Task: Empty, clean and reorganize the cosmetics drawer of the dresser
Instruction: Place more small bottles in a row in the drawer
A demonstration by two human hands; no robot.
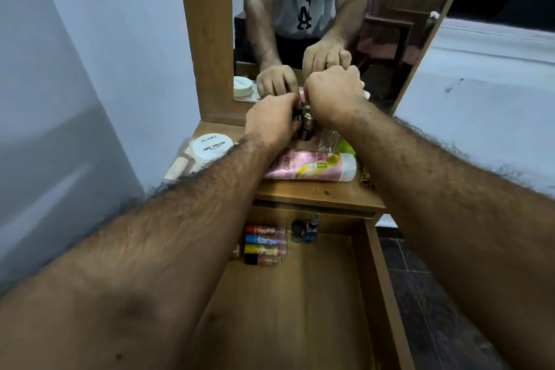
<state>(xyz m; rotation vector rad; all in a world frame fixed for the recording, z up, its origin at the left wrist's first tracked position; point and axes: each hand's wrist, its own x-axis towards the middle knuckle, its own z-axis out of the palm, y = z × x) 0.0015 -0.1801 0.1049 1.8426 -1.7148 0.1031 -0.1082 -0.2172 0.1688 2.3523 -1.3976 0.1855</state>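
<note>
The tabletop (318,194) and the open drawer (288,303) below it look like warm brown wood-grain laminate with a smooth, faintly satin finish, and the mirror (315,24) in its matching wooden frame is glossy glass. On the tabletop, a pink tube (309,166) looks like shiny soft plastic with a matt white cap, a round white nail polish tub (212,146) is smooth matt plastic, and a small bottle (307,122) between the hands has a glinting gold metallic top. In the drawer, four small bottles (264,245) look like clear glossy glass or plastic with coloured caps.
</note>
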